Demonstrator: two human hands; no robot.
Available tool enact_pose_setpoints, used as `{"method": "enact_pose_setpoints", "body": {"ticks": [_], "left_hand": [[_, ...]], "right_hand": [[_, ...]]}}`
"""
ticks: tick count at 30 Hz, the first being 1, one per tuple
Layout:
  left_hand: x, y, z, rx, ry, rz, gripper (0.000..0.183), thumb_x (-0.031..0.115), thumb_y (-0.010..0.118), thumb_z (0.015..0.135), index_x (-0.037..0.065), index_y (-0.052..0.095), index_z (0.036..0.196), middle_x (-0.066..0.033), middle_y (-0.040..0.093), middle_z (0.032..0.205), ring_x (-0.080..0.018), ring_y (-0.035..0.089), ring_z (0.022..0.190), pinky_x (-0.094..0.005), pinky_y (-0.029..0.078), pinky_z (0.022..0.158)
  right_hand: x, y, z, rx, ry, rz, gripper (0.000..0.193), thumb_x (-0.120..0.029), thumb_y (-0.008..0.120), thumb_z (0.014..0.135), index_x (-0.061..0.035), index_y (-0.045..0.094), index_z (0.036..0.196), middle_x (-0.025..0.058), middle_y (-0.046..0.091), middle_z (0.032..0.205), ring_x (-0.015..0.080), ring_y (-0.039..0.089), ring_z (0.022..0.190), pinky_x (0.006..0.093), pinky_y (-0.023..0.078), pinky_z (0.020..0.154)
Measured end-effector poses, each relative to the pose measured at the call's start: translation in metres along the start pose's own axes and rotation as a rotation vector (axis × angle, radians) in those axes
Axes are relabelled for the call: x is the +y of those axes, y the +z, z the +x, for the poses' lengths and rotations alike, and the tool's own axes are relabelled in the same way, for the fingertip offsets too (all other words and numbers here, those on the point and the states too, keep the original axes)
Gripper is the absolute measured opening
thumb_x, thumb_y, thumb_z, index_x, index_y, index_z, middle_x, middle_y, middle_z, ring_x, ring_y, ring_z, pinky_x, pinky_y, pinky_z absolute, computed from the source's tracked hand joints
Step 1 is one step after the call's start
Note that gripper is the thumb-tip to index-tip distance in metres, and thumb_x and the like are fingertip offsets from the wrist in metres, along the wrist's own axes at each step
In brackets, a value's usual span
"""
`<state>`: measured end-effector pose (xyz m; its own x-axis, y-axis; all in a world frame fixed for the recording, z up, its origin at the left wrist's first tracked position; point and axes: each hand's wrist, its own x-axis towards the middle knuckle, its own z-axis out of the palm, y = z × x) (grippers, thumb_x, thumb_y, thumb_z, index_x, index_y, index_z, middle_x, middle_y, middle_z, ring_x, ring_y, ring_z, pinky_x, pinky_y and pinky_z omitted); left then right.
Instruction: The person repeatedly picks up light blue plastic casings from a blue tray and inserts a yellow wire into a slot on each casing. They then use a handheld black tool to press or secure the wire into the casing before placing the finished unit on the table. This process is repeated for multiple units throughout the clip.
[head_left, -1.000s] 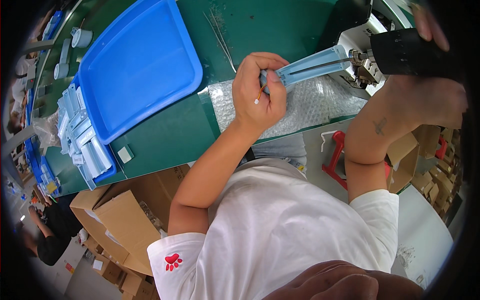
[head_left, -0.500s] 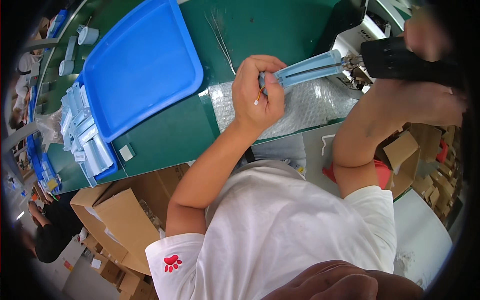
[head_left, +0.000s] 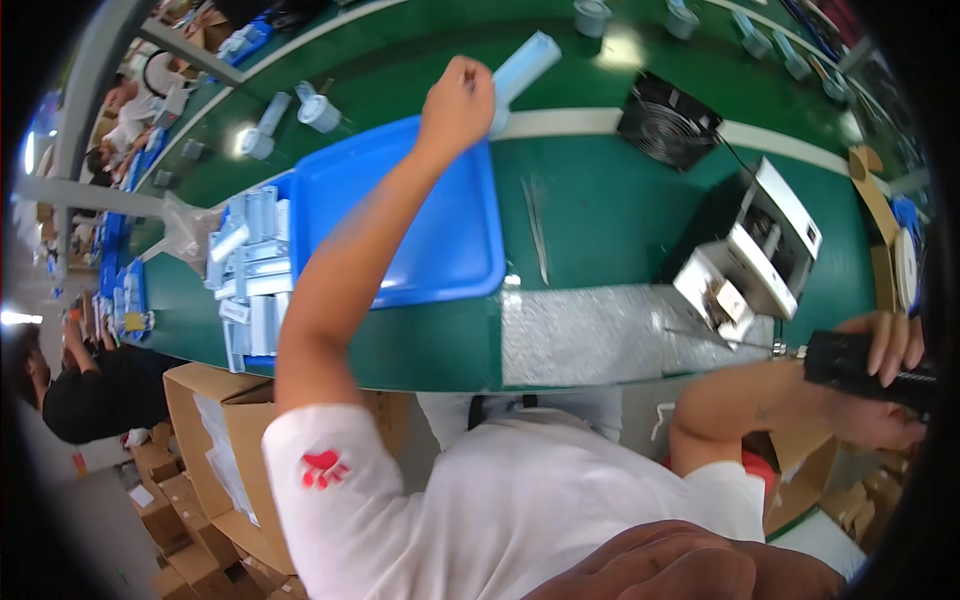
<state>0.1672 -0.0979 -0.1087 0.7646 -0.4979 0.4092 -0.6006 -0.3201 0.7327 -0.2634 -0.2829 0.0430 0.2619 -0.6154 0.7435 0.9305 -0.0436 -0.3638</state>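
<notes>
My left hand (head_left: 458,105) is raised over the far edge of the blue tray, fingers curled round one end of a light blue plastic handle part (head_left: 527,66). The part's long section sticks out to the upper right over the green belt, slightly blurred. At the right, my right hand (head_left: 872,420) grips a black electric screwdriver (head_left: 848,364), its fingers wrapped over the body. The screwdriver's thin bit points left above the bubble wrap (head_left: 590,335) and touches no part that I can see.
The blue tray (head_left: 440,260) lies left of centre beside piled light blue handle parts (head_left: 262,270). A white-and-black screw feeder (head_left: 775,235) and a black fan (head_left: 668,120) stand right. Cup-ended blue parts (head_left: 320,112) sit on the far belt. A cardboard box (head_left: 185,400) stands below.
My left hand has carried the handle part away from the screwdriver, up and left toward the belt. The screwdriver has dropped lower at the right. The view has shifted, showing more of the belt.
</notes>
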Motion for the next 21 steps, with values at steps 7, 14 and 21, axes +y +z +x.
{"method": "enact_pose_setpoints", "body": {"ticks": [7, 14, 21], "left_hand": [[-0.083, 0.075, 0.201, 0.034, -0.309, 0.400, 0.041, 0.028, 0.052, 0.098, -0.003, 0.055, 0.124, -0.0255, 0.057, 0.132, -0.0416, 0.063, 0.117, -0.0488, 0.053, 0.098], [-0.089, 0.047, 0.172, -0.097, -0.431, 0.412, 0.109, 0.068, 0.056, 0.088, -0.006, 0.019, 0.159, -0.0288, 0.035, 0.158, -0.0444, 0.030, 0.149, -0.0543, 0.028, 0.120], [-0.157, -0.127, 0.093, 0.160, -0.599, 0.938, 0.090, 0.058, 0.078, 0.079, 0.000, 0.051, 0.141, -0.0270, 0.035, 0.149, -0.0481, 0.040, 0.135, -0.0626, 0.044, 0.104]], "right_hand": [[0.047, -0.003, -0.057, 0.059, 0.196, -0.262, 0.083, -0.065, 0.077, 0.080, 0.0070, 0.046, 0.107, 0.0132, 0.045, 0.096, 0.0181, 0.054, 0.067, 0.0284, 0.047, 0.058], [0.050, -0.025, -0.066, 0.124, 0.116, -0.216, 0.070, -0.057, 0.077, 0.077, 0.0015, 0.054, 0.108, 0.0138, 0.046, 0.097, 0.0187, 0.051, 0.068, 0.0292, 0.045, 0.061], [0.054, -0.019, -0.069, 0.067, 0.137, -0.221, 0.075, -0.059, 0.073, 0.081, 0.0046, 0.049, 0.113, 0.0143, 0.047, 0.099, 0.0183, 0.052, 0.068, 0.0311, 0.045, 0.062]]}}
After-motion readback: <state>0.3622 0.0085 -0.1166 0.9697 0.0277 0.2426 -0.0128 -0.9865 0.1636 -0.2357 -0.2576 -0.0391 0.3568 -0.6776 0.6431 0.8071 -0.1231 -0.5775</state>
